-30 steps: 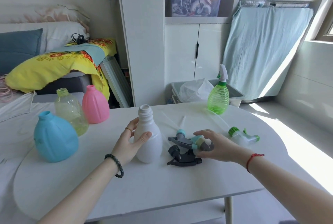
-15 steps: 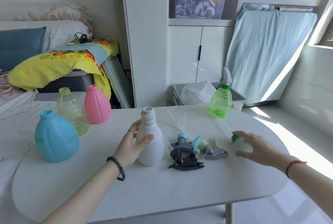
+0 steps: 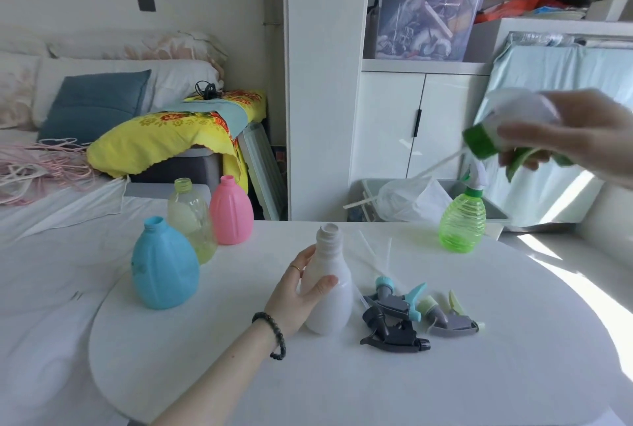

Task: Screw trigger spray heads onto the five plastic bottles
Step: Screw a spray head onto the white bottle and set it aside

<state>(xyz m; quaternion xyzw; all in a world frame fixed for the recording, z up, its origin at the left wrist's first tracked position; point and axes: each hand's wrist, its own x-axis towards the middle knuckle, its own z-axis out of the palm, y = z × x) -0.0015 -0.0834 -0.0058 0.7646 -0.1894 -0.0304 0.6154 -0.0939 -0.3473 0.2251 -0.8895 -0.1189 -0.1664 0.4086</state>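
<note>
My left hand [image 3: 297, 295] grips an upright white bottle [image 3: 330, 292] with an open neck near the middle of the white table [image 3: 445, 374]. My right hand [image 3: 568, 138] is raised high at the right, holding a white spray head with a green collar [image 3: 493, 131]; its thin dip tube trails down to the left. Three loose spray heads lie right of the white bottle: a grey and teal one [image 3: 397, 299], a black one [image 3: 390, 333], and a grey and pale green one [image 3: 448, 317]. A green bottle [image 3: 462, 220] with a head on stands at the far right.
A blue bottle [image 3: 164, 268], a clear yellowish bottle [image 3: 191, 216] and a pink bottle [image 3: 230, 211] stand open-necked at the table's left rear. A bed with pillows lies to the left. A white cabinet and a grey bin stand behind the table.
My right hand left the teal and grey heads, reached right to the green-collared spray head, and lifted it high off the table. My left hand kept hold of the white bottle.
</note>
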